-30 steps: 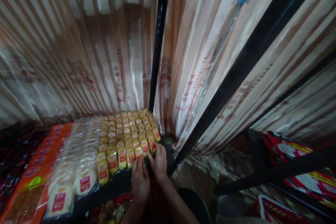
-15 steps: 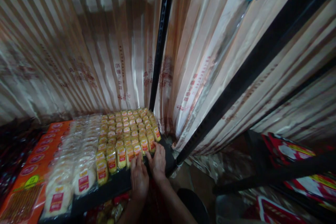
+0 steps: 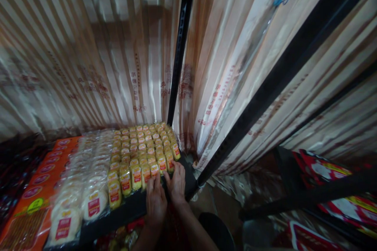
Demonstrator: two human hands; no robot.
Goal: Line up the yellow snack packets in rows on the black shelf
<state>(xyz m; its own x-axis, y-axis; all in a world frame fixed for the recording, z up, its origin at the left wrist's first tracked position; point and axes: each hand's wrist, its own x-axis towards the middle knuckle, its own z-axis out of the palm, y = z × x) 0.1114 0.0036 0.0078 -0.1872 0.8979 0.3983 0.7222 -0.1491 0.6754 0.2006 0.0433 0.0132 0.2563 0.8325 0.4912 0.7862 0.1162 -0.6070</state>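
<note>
Rows of small yellow packaged cakes (image 3: 136,176) with red labels stand upright on a dark shelf (image 3: 129,208). My left hand (image 3: 156,200) lies along the front row, its fingers stretched out and touching the lower face of the packs. Beside it, my right hand (image 3: 176,182) rests at the row's right end. Its thumb and fingers are apart, with the fingertips against the last front packs. No pack is lifted off the shelf. The hands hide the bottoms of a few packs.
Left of the cakes stand two rows of round white packaged crackers (image 3: 94,204), then orange snack packs (image 3: 32,200). A black metal post (image 3: 178,62) rises at the back corner before draped printed sheeting (image 3: 141,47). Red bags (image 3: 330,172) lie on another shelf at right.
The view has shifted very slightly. Both hands stay at the front row, with the left fingers barely lower against the packs.
</note>
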